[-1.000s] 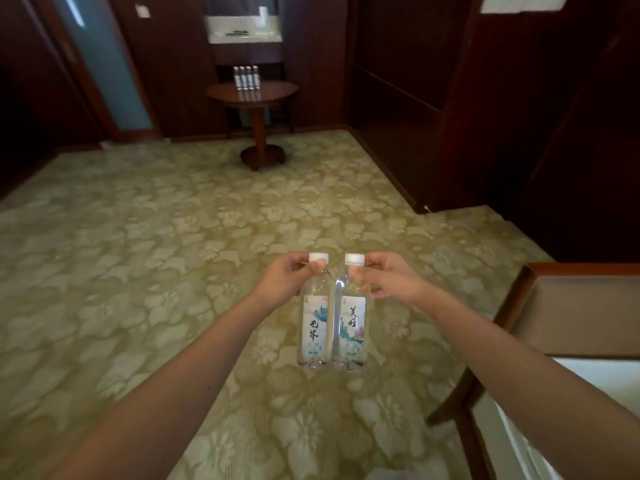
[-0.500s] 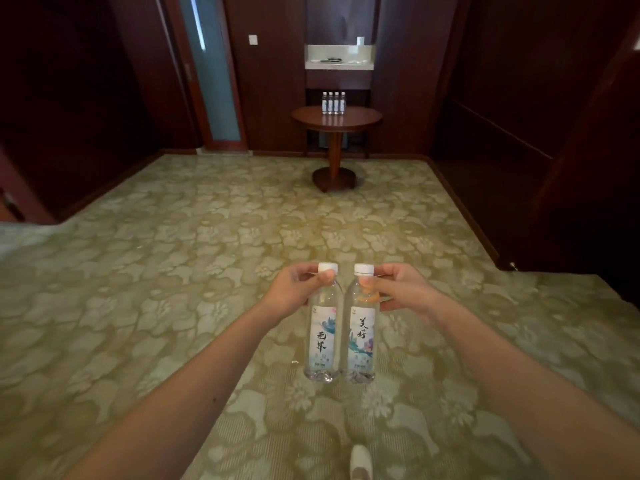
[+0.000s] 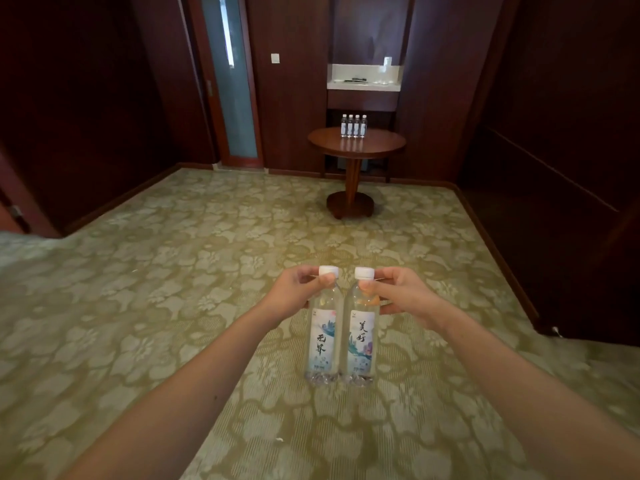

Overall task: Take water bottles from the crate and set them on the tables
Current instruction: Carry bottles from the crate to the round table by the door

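Carrying step in hand. The left hand (image 3: 294, 292) grips one water bottle (image 3: 322, 336) by its neck; the right hand (image 3: 398, 296) grips a second bottle (image 3: 362, 337), both held upright above the carpet (image 3: 138, 306). The round worktop (image 3: 356, 147), well apart, already bears four bottles (image 3: 353, 126). Next, in my judgement: walk over and set these down upright.

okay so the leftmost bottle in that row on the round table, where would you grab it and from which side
Probably by its neck just under the cap, coming from above or from its open left side. The leftmost bottle stands upright in a tight row of four at the back of the round table, so its right flank is blocked by its neighbour.
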Demonstrator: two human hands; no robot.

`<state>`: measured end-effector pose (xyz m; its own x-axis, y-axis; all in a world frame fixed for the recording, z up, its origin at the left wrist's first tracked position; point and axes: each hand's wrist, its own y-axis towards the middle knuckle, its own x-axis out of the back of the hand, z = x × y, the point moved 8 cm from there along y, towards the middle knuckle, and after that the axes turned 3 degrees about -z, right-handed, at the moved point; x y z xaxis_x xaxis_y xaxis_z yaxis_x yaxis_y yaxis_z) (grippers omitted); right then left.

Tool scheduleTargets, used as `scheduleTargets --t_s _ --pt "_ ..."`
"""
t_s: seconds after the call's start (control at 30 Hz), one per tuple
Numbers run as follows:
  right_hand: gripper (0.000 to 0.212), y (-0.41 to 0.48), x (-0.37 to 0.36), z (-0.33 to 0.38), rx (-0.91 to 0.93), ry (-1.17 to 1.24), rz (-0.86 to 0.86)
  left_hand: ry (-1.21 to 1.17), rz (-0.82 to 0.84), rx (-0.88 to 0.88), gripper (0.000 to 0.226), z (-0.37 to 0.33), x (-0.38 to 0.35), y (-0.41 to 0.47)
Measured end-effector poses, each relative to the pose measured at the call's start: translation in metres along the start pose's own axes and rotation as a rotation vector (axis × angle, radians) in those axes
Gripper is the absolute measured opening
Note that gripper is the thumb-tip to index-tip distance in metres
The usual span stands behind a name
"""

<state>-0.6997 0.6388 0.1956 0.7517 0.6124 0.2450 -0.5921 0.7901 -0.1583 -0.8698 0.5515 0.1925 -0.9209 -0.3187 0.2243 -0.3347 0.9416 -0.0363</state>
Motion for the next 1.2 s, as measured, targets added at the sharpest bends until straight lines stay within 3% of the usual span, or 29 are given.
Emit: scheduleTargets --t_s 0.77,1.2 --pt "0.03 0.483 0.183 0.058 0.061 -0.023 -0.122 0.059 0.078 -0.115 0.02 -0.048 0.004 0.536" --pt "0.03 0.765 0.334 0.072 0.107 -0.056 -0.072 0.054 -0.02 -0.119 0.015 -0.078 -0.042 0.834"
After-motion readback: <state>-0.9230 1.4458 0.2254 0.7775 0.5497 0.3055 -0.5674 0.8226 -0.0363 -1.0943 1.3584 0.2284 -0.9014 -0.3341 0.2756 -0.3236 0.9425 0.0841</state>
